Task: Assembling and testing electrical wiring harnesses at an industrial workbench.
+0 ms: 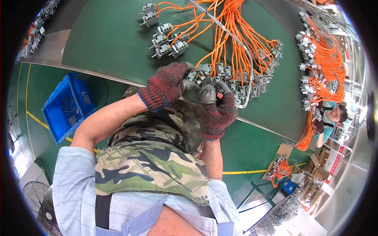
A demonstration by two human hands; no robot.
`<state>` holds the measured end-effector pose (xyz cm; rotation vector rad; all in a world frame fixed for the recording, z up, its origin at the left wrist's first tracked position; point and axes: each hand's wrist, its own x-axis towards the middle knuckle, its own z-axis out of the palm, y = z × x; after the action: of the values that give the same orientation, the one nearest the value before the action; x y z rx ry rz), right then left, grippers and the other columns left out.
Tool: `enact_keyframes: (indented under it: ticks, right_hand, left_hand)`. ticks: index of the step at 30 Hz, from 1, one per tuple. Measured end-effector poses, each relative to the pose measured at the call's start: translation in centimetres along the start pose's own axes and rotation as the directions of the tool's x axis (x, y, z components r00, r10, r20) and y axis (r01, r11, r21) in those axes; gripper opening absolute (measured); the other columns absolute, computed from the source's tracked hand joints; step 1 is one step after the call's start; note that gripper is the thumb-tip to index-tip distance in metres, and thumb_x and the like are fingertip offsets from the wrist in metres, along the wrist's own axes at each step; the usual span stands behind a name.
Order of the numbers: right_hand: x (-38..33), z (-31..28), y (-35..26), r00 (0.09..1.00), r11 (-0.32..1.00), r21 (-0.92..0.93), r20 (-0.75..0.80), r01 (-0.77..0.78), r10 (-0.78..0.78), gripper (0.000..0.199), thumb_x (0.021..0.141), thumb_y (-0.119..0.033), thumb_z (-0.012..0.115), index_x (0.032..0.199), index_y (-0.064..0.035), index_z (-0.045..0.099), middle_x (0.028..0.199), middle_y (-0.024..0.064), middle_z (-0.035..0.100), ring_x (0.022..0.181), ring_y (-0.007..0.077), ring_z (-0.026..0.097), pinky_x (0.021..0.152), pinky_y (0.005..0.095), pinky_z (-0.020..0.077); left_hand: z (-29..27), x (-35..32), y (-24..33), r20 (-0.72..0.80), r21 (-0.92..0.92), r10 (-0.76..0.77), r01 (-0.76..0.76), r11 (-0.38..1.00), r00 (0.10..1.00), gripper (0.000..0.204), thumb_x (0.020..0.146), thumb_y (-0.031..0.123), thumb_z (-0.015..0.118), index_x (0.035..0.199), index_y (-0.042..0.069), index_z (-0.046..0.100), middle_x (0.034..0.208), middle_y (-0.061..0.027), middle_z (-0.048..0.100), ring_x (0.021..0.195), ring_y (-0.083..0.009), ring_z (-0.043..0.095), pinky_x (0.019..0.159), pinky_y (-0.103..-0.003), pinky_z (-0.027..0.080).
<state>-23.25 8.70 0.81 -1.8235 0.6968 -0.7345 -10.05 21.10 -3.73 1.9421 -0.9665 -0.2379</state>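
Observation:
Both of my hands wear dark red knitted gloves with grey coated fingertips, and they meet at the near edge of the green tabletop (114, 51). The fingers of my left hand (167, 84) are closed round a small grey metal connector (193, 76). Just to the right, my right hand (218, 110) is curled with its fingertips pressed together. A small red bit (219, 95) shows at its fingers, but what it grips is mostly hidden. Beyond the hands lie rows of similar connectors (224, 70) on a fanned bundle of orange cables (232, 23).
A bent grey rod (249, 59) lies across the cables. Loose connectors (161, 45) sit at the far left of the bundle. A blue crate (65, 106) stands on the floor at left, above a fan (39, 200). At right, another person (328, 120) is beside more orange cables (327, 59).

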Motion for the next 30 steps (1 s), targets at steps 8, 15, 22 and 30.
enact_keyframes:
  ticks: [8,15,22,30]
  right_hand:
    - [-0.2,1.0,0.0,0.995,0.990,-0.111,-0.043,0.084,-0.089,0.030,0.093,-0.021,0.083,0.117,-0.0032,0.077,0.097,0.0113,0.081,0.082,0.0145,0.075,0.078,0.0325,0.0594]
    - [-0.4,0.8,1.1,0.993,0.988,-0.140,-0.090,0.067,-0.080,0.032,0.090,-0.018,0.085,0.112,0.0036,0.074,0.088,0.0142,0.080,0.079,0.0201,0.077,0.075,0.0341,0.0610]
    - [-0.4,1.4,-0.5,0.925,0.924,-0.082,0.103,0.374,-0.365,0.029,0.092,-0.016,0.081,0.118,-0.0084,0.073,0.095,0.0134,0.077,0.078,0.0233,0.076,0.069,0.0348,0.0595]
    - [0.4,2.5,-0.6,0.824,0.716,-0.406,0.292,0.567,-0.486,0.035,0.083,-0.021,0.086,0.116,-0.0172,0.075,0.075,0.0049,0.066,0.062,0.0278,0.066,0.057,0.0407,0.0518]
  left_hand:
    - [0.3,-0.1,-0.5,-0.040,0.031,0.001,0.000,1.000,0.999,0.038,0.089,0.013,0.080,0.125,0.005,0.068,0.103,-0.0184,0.070,0.095,-0.0418,0.068,0.081,-0.048,0.056]
    - [-4.5,0.4,2.7,0.083,0.009,-0.077,0.077,0.997,0.994,0.051,0.090,0.026,0.080,0.134,0.010,0.062,0.115,-0.0217,0.072,0.106,-0.0423,0.071,0.087,-0.049,0.059]
    - [-16.2,10.2,-5.4,-0.291,0.441,0.127,0.015,0.897,0.948,0.069,0.100,0.038,0.074,0.154,0.002,0.050,0.145,-0.0222,0.062,0.129,-0.0275,0.064,0.107,-0.040,0.051]
    - [-11.7,6.7,-5.8,0.171,0.015,0.051,-0.054,0.998,0.984,0.090,0.086,0.050,0.084,0.153,0.002,0.049,0.140,-0.0200,0.059,0.130,-0.0309,0.059,0.112,-0.042,0.047]
